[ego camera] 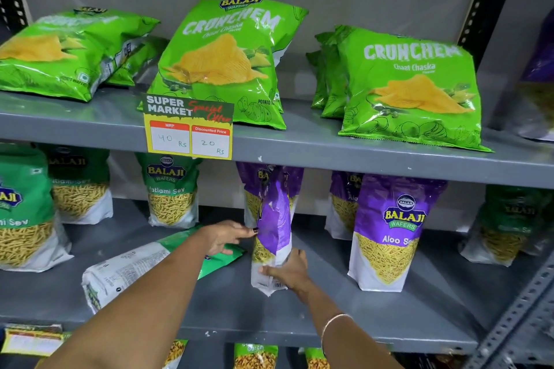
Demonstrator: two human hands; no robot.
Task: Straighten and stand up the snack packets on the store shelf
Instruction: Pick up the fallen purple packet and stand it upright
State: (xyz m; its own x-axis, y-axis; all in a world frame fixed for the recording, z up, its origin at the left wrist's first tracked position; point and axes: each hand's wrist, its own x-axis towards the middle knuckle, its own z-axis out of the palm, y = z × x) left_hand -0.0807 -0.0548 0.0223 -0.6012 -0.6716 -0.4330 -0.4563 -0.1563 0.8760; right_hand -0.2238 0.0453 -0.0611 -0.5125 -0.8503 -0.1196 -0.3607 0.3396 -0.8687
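A purple Aloo Sev packet stands edge-on in the middle of the lower shelf, slightly tilted. My right hand grips its white bottom part. My left hand reaches from the left, its fingertips touching the packet's left side. Under my left forearm a green Ratlami Sev packet lies flat on its face, back label up. Other purple packets and green packets stand upright on this shelf.
The upper shelf holds light-green Crunchem chip bags: one lying at the left, one leaning in the middle, a stack at the right. A price card hangs from its edge. A perforated upright stands at the right.
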